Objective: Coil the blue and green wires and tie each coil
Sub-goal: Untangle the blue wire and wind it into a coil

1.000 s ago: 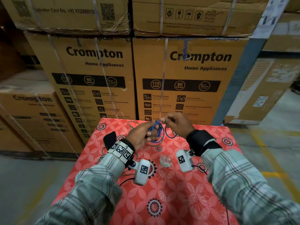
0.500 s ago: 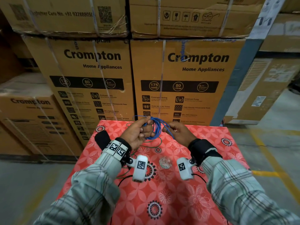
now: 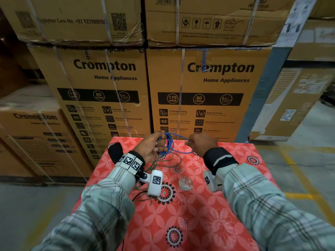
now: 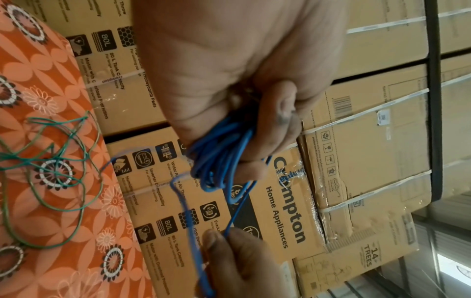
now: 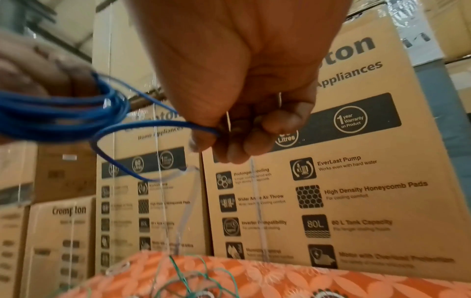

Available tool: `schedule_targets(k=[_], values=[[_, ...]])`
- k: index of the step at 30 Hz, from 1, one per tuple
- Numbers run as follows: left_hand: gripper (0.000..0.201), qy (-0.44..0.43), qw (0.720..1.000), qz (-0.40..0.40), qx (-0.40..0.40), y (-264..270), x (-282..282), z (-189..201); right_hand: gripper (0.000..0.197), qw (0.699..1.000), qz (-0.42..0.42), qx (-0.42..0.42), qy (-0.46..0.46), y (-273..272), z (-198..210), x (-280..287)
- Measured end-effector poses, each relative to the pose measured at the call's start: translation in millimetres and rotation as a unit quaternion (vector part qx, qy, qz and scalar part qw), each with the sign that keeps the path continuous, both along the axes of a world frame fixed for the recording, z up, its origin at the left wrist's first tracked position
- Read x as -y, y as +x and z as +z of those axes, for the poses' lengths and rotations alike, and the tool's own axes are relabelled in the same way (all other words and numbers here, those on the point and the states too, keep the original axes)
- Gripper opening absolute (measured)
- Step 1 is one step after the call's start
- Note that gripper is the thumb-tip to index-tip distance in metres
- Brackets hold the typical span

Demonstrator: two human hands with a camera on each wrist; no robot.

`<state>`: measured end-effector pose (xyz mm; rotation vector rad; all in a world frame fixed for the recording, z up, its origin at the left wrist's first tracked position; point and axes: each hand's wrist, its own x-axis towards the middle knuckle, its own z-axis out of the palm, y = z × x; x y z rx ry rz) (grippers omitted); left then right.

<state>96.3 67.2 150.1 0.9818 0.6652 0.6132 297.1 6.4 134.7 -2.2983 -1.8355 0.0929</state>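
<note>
Blue wire (image 3: 167, 144) is bunched into a small coil of several loops, gripped in the person's left hand (image 3: 151, 146), fingers curled round one side of the bundle. Coil hangs in the air above the far edge of the table, not touching the cloth. Left wrist view shows the thumb (image 4: 282, 119) pressing the loops against the curled fingers, palm turned toward the person's right. Right hand (image 3: 202, 144) sits at about 3 o'clock from the coil, level with it, knuckles up, fingers clenched, pinching the loose end of the blue wire between thumb and forefinger. Short free strand runs from the coil across to that pinch, and a slack loop droops below it. Both forearms reach forward in plaid sleeves (image 3: 262, 205), wrists raised off the table, each with a black band and a white camera unit hanging beneath.

Green wire (image 3: 168, 160) lies loose and uncoiled on the red floral tablecloth (image 3: 190, 223), under and at 6 o'clock from the left hand, tangled in open loops, touched by neither hand. Small clear crumpled item (image 3: 185, 183) rests on the cloth between the two wrists; cannot tell what it is. Stacked cardboard boxes (image 3: 199, 84) printed Crompton stand right behind the table at 12 o'clock.
</note>
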Motion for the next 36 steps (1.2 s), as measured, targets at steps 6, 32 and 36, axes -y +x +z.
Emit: schedule_targets(k=[6,32,36], values=[[0.036,-0.007,0.999,-0.017,0.038,-1.6,-3.0,2.4,0.023,0.998,-0.024,0.057,-0.012,2.1,-33.4,-2.4],[0.031,-0.012,0.996,0.053,0.065,10.9,-6.6,-12.1,0.02,0.988,-0.006,-0.02,0.151,-9.2,-47.5,18.4],[0.035,-0.012,0.999,0.032,0.027,11.5,-4.0,-10.9,0.025,0.986,-0.024,0.013,0.167,-6.6,-50.9,16.4]])
